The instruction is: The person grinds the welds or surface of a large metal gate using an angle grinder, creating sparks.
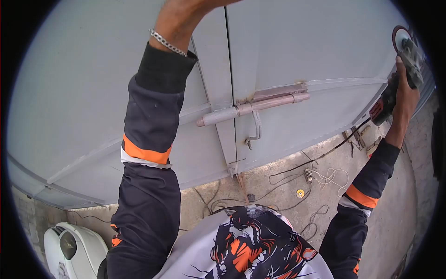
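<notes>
My right hand (405,88) is wrapped round an angle grinder (389,100) at the right edge, its round disc (401,38) uppermost beside the grey metal gate (302,46). A black cable runs down from the grinder. My left arm reaches up across the gate, with a silver chain bracelet (167,43) at the wrist. Only the wrist and the base of my left hand (200,5) show at the top edge; its fingers are out of frame. Between my arms, a sliding bolt (253,108) with a bent handle (256,128) lies across the gate's seam.
Cables (274,190) lie looped on the concrete floor (371,232), near a small yellow disc (300,193) and a connector (308,176). Metal pieces (357,138) lean at the gate's foot on the right. A white rounded object (86,246) stands at the lower left.
</notes>
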A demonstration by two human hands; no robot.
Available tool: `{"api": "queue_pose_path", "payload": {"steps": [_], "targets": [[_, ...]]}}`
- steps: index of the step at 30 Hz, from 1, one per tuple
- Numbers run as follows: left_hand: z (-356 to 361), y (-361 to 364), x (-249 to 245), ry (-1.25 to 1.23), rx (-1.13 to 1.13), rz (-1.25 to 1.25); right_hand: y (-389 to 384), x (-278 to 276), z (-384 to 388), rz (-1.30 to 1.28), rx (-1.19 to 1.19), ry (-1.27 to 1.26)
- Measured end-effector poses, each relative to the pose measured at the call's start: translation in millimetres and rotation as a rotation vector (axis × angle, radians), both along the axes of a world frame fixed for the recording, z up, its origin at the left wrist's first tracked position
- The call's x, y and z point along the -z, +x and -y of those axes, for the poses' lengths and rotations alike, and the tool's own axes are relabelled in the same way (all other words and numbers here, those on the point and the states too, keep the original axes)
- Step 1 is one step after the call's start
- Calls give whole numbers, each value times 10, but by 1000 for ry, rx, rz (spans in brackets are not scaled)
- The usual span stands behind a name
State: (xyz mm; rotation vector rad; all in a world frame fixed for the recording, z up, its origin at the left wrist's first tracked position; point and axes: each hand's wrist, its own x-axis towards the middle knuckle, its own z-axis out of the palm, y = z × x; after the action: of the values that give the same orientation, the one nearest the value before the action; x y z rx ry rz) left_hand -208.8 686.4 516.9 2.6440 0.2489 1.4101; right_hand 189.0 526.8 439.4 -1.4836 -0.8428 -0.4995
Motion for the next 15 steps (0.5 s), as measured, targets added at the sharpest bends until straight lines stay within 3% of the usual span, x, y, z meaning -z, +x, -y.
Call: {"api": "queue_pose_path", "payload": {"steps": [5,7,11,12,14,15], "targets": [[338,399,2241,-564,260,-369,76,2076,369,-422,-75,88],[522,683,3138,-836,216,-630,-32,2849,462,-657,-129,48],[1180,1052,4906,-759,122,-863,-323,4330,529,-932,-84,-15],[1350,1085,5226,-712,97,-912,-425,4675,483,-863,6,-29],[1594,1129,5610,-848,123,-1005,-777,4747,533,-1269,-100,-63],[1674,1139,5770,-914,132,-1046,-874,4992,523,-1342,-152,-23]]}}
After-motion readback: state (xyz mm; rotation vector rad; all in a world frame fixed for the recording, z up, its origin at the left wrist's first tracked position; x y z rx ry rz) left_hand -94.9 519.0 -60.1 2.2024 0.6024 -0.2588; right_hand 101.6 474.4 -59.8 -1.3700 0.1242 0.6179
